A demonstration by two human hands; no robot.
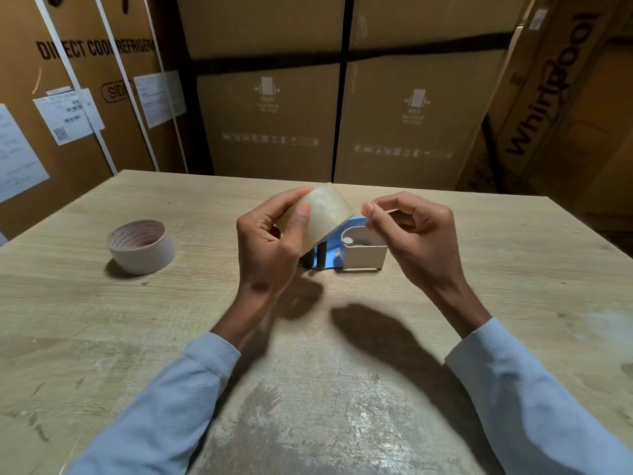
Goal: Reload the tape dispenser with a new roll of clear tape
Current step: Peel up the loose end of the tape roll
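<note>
Stacked cardboard boxes [270, 111] wall in a worn wooden table [308, 389], and the work happens above its middle. Thumb and forefinger of the right hand [407, 234] are pinched together just beside the roll, the other fingers curled in; they seem to hold the free end of the tape, though a clear strip cannot be made out between them. The left hand [270, 241] wraps the roll of clear tape [320, 214], thumb pressed across its face and fingers behind, holding it tilted in the air.

Directly below and behind the roll, the tape dispenser [356, 250], blue with a white housing, sits on the table, touched by neither hand and not yet loaded. A second roll [142, 246], opaque with red print, lies well apart to the left.

The likely trouble: a clear end is hard to see in this dim light, so it may slip from the pinch and stick back onto the roll, or fold onto itself or the fingertips. Pulled crooked, it may tear along its length.
</note>
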